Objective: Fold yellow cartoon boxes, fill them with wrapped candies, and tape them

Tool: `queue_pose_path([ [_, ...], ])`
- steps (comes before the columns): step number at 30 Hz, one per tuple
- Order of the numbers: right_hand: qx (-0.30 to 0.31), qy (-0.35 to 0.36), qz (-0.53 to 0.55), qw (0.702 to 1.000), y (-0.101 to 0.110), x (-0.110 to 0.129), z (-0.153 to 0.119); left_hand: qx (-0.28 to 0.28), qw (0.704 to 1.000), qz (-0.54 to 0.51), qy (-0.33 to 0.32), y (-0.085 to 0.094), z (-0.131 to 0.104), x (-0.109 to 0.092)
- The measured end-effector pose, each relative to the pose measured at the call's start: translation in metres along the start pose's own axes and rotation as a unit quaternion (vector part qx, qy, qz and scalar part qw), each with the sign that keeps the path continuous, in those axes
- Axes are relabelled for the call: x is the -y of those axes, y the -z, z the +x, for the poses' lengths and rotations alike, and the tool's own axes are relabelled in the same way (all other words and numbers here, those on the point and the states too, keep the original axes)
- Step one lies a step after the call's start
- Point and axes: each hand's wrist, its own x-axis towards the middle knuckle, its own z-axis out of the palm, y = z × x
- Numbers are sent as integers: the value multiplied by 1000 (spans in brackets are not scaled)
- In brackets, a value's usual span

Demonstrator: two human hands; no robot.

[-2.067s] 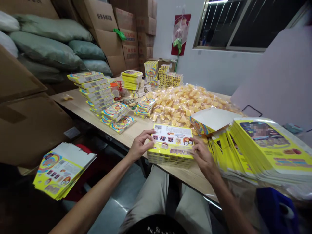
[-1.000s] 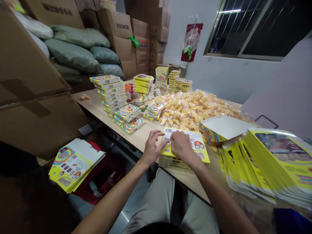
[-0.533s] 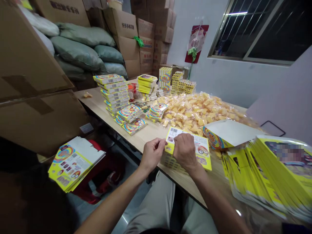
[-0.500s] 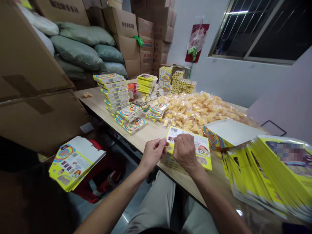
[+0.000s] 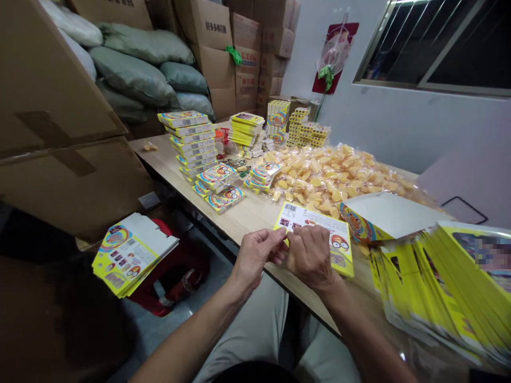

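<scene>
A printed yellow-and-white box [image 5: 315, 219] lies on the table in front of me, barcode at its far left corner. My left hand [image 5: 259, 255] is closed in a pinch at the box's near left edge. Right beside it, my right hand [image 5: 311, 255] is curled, its fingertips meeting those of the left. Whatever the fingers hold between them is too small or hidden to name. The right hand covers part of the box's near side.
Wrapped yellow sweets [image 5: 331, 173] are heaped behind the box. An opened carton [image 5: 395, 213] and a fanned stack of flat cartons [image 5: 439, 287] lie right. Filled boxes [image 5: 194, 141] are piled left. More flat cartons [image 5: 133, 255] rest on a red stool [image 5: 154, 303].
Both hands have drawn slightly nearer to me relative to the box, still pinched together. The yellow patterned edge below the hands no longer shows. The whole view has shifted a little.
</scene>
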Motion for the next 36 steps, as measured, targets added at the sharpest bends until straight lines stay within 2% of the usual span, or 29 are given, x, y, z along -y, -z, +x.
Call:
queue_pose_path([
  [3,8,21,15,1000,10,3,-5,-5,1000,-30,8,1,-4,0],
  [6,7,13,17,1000,15,6,-8,-5,998,-60,26,4,-12,3],
  [12,-5,-8,18,1000,16,10,-10,-6,991,-127,32,9,-22,12],
  [18,9,-21,33,999,16,14,-13,-18,990,-138,15,9,-22,16],
  [21,60,-63,71,994,22,15,-6,-25,992,-127,-3,10,-19,19],
  [24,134,-133,154,970,30,15,7,-24,994,-95,-40,11,-17,21],
  [26,167,-151,184,957,35,15,18,-16,995,-64,-68,10,-17,21],
  [31,248,-93,101,959,39,18,38,-18,995,11,-100,6,-21,17],
  [36,277,3,-10,961,39,21,46,-20,983,106,-149,9,-23,15],
])
